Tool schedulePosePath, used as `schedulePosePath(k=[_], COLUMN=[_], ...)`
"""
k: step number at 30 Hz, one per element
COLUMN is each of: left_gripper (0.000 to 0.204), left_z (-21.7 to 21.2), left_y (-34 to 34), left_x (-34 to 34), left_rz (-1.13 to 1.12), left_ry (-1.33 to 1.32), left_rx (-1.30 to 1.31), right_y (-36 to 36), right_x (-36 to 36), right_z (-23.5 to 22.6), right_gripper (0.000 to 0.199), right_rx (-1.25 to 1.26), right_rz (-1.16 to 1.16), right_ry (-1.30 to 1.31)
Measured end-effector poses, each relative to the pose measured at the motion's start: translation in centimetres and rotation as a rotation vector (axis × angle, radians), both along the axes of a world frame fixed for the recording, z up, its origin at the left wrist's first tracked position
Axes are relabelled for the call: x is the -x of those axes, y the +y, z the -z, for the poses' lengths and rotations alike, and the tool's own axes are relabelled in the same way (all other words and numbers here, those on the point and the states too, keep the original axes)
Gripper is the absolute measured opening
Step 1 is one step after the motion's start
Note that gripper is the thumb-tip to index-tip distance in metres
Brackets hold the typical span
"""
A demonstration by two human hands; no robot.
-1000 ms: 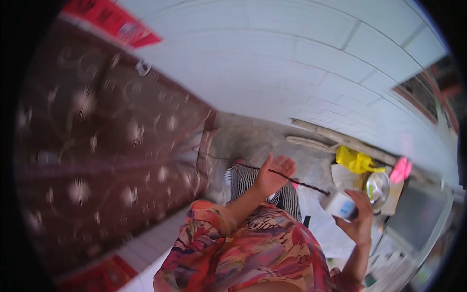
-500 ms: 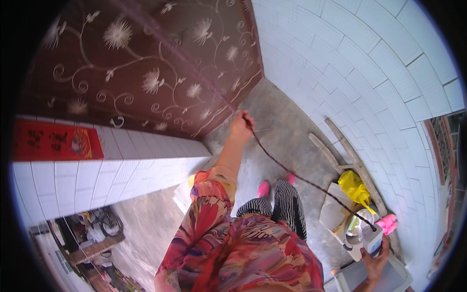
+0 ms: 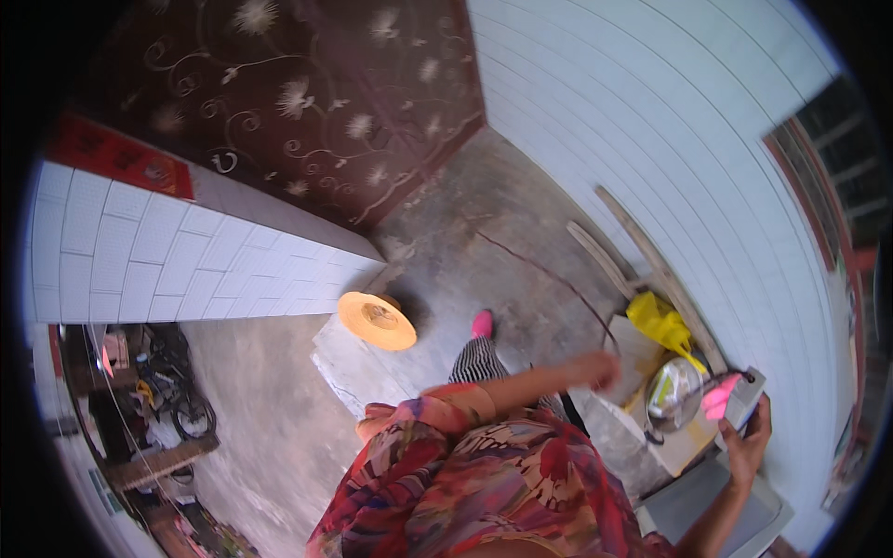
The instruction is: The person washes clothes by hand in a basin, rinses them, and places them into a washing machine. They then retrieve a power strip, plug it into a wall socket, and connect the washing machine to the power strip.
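Observation:
My right hand (image 3: 749,444) grips a pale grey box-shaped device (image 3: 750,391), thumb on one side and fingers on the other. Across the front of my body reaches my left hand (image 3: 600,370); motion smears its fingers, so their grip cannot be made out. A dark brown braided cord (image 3: 544,267) slants down over the floor to that hand, blurred along its length. Dark cord also shows at the top of the device. Just left of the device are a round metal pan (image 3: 676,391) and a pink object (image 3: 719,398).
A yellow plastic bag (image 3: 660,323) and wooden poles (image 3: 656,256) rest along the tiled wall (image 3: 642,121). A grey tub (image 3: 707,507) stands below my right hand. A straw hat (image 3: 377,321) lies near the pillar. Ahead is a brown flowered door (image 3: 279,121); a motorbike (image 3: 191,409) stands far left.
My left hand has come down and right, from near the door to beside the metal pan. My right hand has raised the grey device slightly. The straw hat has come into fuller view.

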State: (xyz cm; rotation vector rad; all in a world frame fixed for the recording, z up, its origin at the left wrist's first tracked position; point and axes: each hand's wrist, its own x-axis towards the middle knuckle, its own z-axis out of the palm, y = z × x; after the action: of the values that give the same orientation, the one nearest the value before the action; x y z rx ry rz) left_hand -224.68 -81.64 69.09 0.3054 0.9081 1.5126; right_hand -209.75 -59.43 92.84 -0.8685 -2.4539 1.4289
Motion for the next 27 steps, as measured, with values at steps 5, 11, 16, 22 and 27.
schedulePosePath(k=[5, 11, 16, 22, 27], left_gripper=[0.031, 0.044, 0.038, 0.056, 0.055], left_z=[8.2, 12.9, 8.4, 4.9, 5.1], left_y=[-0.7, 1.7, 8.0, 12.7, 15.1], left_x=[4.0, -0.8, -12.6, -19.3, -22.5], left_rz=[-0.388, -0.614, 0.077, 0.305, 0.115], left_ry=[0.138, -0.015, -0.229, -0.262, -0.472], left_rx=[0.564, 1.045, 0.416, 0.15, -0.003], right_y=[4.4, 5.4, 6.1, 2.4, 1.9], right_x=[-9.7, -14.8, -19.8, -20.1, -21.8], right_z=[3.6, 6.9, 15.3, 20.1, 20.4], right_gripper=[0.067, 0.057, 0.056, 0.054, 0.062], right_rx=[-0.2, -0.399, -0.508, -0.313, -0.123], right_rz=[-0.037, 0.012, 0.172, 0.215, 0.182], right_ry=[-0.12, -0.28, -0.41, -0.34, -0.346])
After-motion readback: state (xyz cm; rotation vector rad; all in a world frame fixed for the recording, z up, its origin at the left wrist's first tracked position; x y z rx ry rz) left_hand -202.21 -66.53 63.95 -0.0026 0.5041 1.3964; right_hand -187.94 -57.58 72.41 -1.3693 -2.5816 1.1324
